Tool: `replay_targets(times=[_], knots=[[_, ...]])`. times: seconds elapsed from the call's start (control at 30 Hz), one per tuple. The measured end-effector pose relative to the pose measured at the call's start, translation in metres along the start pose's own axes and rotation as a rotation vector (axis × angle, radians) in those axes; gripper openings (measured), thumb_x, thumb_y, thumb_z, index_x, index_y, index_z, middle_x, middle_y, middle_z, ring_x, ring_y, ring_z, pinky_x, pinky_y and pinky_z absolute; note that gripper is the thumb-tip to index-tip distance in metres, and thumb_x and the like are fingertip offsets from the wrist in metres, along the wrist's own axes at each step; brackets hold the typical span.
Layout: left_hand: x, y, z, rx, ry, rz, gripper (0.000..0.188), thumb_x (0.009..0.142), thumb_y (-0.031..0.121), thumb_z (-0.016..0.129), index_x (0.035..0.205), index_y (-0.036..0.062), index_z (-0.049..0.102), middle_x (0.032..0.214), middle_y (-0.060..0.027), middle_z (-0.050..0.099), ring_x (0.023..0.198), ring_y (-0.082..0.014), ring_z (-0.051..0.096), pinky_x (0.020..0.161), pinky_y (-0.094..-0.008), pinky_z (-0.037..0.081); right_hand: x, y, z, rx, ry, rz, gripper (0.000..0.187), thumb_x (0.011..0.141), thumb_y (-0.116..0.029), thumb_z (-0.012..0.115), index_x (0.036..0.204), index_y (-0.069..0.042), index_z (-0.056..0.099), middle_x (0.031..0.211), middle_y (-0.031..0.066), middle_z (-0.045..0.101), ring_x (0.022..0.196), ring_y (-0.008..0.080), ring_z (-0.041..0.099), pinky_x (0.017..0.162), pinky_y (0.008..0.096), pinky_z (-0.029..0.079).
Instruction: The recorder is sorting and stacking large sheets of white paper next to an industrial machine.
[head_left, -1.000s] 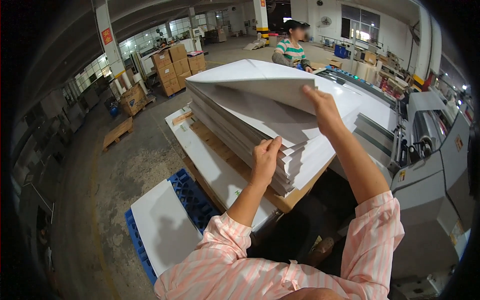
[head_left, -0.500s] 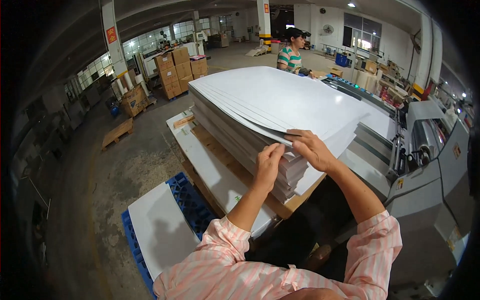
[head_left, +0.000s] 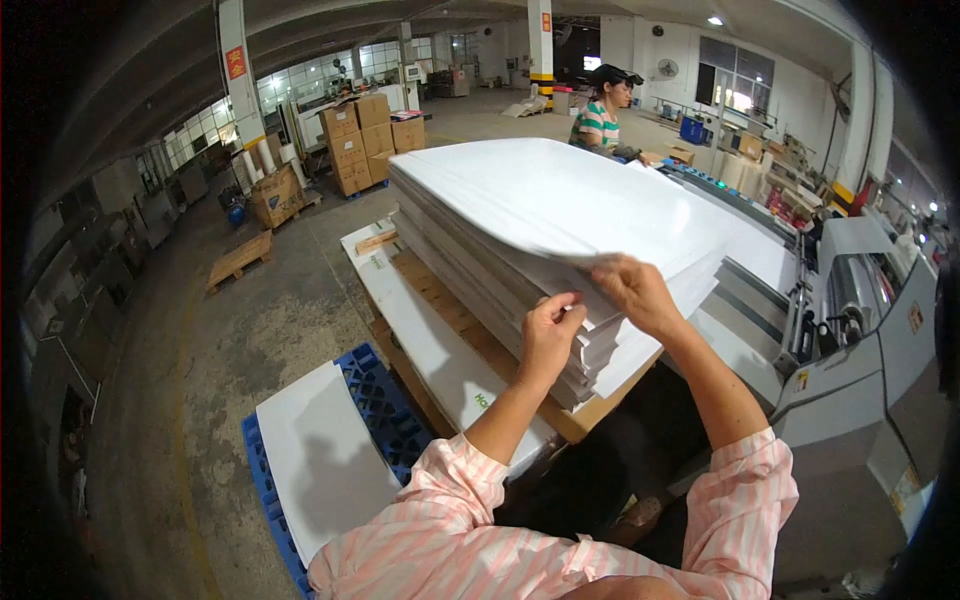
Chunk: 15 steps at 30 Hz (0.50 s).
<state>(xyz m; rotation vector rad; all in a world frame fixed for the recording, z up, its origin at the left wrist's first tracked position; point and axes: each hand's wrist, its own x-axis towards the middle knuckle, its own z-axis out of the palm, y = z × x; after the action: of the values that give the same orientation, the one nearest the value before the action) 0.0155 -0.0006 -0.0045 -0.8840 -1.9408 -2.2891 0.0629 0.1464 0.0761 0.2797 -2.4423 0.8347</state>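
Right hand (head_left: 640, 295) pinches the near edge of the top sheet (head_left: 560, 195), fingers closed on it, apparently so the edge stands clear of the layers beneath; whether it has one sheet or several, I cannot tell. Left hand (head_left: 550, 340), loosely curled, sits just beside the same corner, perhaps to guide the edges; its grip on any paper cannot be made out. That corner lies at about five o'clock on the tall paper stack (head_left: 470, 255), whose brown base (head_left: 570, 420) probably keeps it at working height. Between seven and eight o'clock, a blue pallet (head_left: 262, 470) carries more white sheets (head_left: 310, 440), likely off the floor for cleanliness. A grey machine (head_left: 830, 370) stands at four, a co-worker (head_left: 600, 120) near one, cartons (head_left: 350, 150) at ten.
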Motion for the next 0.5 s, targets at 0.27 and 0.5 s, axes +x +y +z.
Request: replay_targets(times=[0.27, 0.5], knots=[[-0.008, 0.013, 0.005, -0.714, 0.195, -0.099, 0.060, 0.091, 0.010, 0.049, 0.139, 0.0027, 0.014, 0.102, -0.0135, 0.054, 0.085, -0.0195, 0.058, 0.072, -0.0330, 0.053, -0.015, -0.019, -0.001, -0.340, 0.091, -0.299, 0.035, 0.075, -0.001, 0.059, 0.109, -0.010, 0.061, 0.117, 0.0087, 0.057, 0.094, 0.0292, 0.058, 0.076, 0.0343, 0.050], [0.006, 0.010, -0.004, -0.665, 0.113, -0.161, 0.033, 0.088, 0.007, 0.052, 0.117, -0.0048, 0.043, 0.094, -0.0096, 0.057, 0.078, -0.0186, 0.061, 0.069, -0.0315, 0.055, -0.012, -0.014, -0.006, -0.467, 0.011, -0.350, 0.034, 0.066, 0.004, 0.060, 0.095, -0.013, 0.068, 0.124, 0.0070, 0.051, 0.092, 0.0247, 0.056, 0.075, 0.0337, 0.050]])
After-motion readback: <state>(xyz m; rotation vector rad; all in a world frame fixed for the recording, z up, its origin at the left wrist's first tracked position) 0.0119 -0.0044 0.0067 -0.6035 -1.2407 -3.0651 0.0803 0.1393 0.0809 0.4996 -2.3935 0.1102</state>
